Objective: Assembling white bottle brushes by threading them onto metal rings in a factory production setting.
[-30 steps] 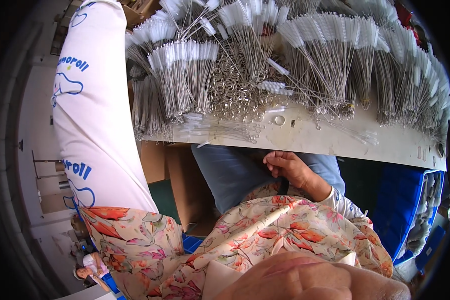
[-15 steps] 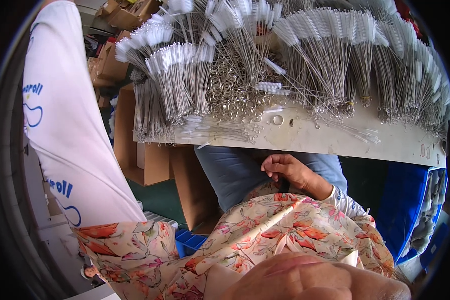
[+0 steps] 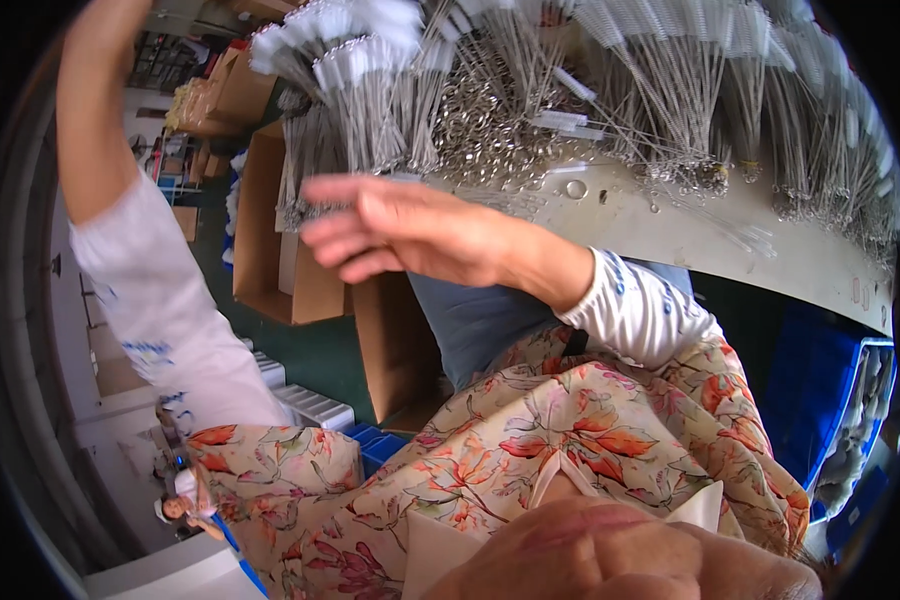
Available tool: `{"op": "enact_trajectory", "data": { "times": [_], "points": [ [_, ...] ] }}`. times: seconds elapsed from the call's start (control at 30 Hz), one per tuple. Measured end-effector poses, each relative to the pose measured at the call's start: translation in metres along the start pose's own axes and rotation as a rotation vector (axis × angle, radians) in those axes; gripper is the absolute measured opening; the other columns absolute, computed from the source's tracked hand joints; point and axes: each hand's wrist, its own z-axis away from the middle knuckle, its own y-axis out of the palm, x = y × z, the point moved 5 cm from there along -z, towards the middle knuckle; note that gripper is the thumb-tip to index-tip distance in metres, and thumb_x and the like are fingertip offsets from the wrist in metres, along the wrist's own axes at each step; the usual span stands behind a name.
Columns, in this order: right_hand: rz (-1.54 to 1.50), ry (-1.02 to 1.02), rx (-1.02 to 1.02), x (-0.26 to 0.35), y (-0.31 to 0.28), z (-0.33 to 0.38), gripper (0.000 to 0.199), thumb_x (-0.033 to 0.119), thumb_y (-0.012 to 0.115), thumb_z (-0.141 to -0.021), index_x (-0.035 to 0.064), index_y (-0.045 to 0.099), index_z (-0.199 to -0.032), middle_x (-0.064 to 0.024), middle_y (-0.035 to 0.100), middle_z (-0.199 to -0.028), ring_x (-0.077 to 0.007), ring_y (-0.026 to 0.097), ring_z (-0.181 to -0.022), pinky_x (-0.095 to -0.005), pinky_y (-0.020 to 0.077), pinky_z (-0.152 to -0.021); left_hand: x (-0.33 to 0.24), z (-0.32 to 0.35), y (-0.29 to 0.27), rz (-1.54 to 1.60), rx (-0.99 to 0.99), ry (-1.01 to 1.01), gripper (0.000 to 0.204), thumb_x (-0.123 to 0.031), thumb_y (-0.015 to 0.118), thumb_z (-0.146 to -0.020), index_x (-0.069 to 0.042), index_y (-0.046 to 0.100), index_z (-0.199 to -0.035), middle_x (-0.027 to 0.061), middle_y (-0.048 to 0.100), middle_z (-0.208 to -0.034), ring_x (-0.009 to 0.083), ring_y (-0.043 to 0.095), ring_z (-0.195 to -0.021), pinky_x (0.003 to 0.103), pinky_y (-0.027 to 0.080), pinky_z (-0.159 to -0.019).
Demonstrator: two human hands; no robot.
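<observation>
My right hand (image 3: 400, 230) is lifted in front of the pale table's edge (image 3: 670, 215), fingers apart and reaching left, with nothing in it. Its fingertips are close to the bundles of thin wire brushes with white bristle tips (image 3: 360, 100) standing along the table. A heap of small metal rings (image 3: 490, 125) lies behind the hand among the brushes. My left forearm (image 3: 100, 120), in a white printed sleeve, rises along the left side and leaves the picture at the top, so my left hand is hidden.
More brush bundles (image 3: 770, 110) cover the table to the right. Open cardboard boxes (image 3: 270, 250) stand on the floor under the table's left end. A blue crate (image 3: 820, 400) sits at the right. My floral garment (image 3: 570, 430) fills the lower middle.
My right hand has come up from my lap to the table edge, now open near the brushes. My left arm has swung further up and left.
</observation>
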Motion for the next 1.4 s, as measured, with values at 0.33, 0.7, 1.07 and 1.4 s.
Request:
{"op": "enact_trajectory", "data": {
  "times": [0.33, 0.7, 1.07, 1.4],
  "points": [
    [-0.035, 0.036, -0.274, -0.054, -0.032, 0.001, 0.029, 0.028, 0.058, -0.089, 0.0063, 0.061, -0.109, -0.0029, 0.064, -0.102, -0.0114, 0.059, -0.094, -0.0272, 0.0445, -0.084, -0.009, 0.323, 0.026, 0.682, -0.135, -0.910, 0.021, -0.008, 0.048, -0.093, 0.009, 0.057, -0.100, 0.0203, 0.063, -0.102, 0.0241, 0.064, -0.092, 0.033, 0.054, -0.078],
    [0.524, 0.295, -0.093, -0.106, -0.050, 0.022, 0.039, 0.026, 0.059, -0.089, -0.0018, 0.056, -0.116, -0.0081, 0.063, -0.091, -0.0145, 0.059, -0.084, -0.0264, 0.0473, -0.076, -0.010, 0.402, 0.094, 0.834, -0.106, -1.049, 0.023, -0.013, 0.057, -0.089, 0.006, 0.059, -0.102, 0.0151, 0.064, -0.087, 0.0206, 0.065, -0.068, 0.032, 0.057, -0.064],
    [0.590, 0.285, -0.244, -0.111, -0.071, 0.032, 0.025, 0.010, 0.057, -0.089, 0.0001, 0.058, -0.113, -0.0053, 0.064, -0.081, -0.0092, 0.060, -0.071, -0.0228, 0.0498, -0.069, -0.009, 0.433, 0.123, 0.835, -0.459, -1.090, 0.021, -0.014, 0.048, -0.094, 0.006, 0.055, -0.101, 0.0145, 0.064, -0.084, 0.0200, 0.065, -0.069, 0.034, 0.058, -0.063],
    [0.768, 0.197, -0.289, -0.106, -0.074, 0.023, 0.021, 0.008, 0.063, -0.085, -0.0020, 0.060, -0.103, -0.0047, 0.065, -0.077, -0.0095, 0.061, -0.068, -0.0231, 0.0516, -0.062, -0.005, 0.436, 0.118, 0.821, -0.591, -1.096, 0.022, -0.013, 0.044, -0.096, 0.006, 0.054, -0.096, 0.0140, 0.063, -0.084, 0.0179, 0.065, -0.070, 0.034, 0.058, -0.063]
  ]
}}
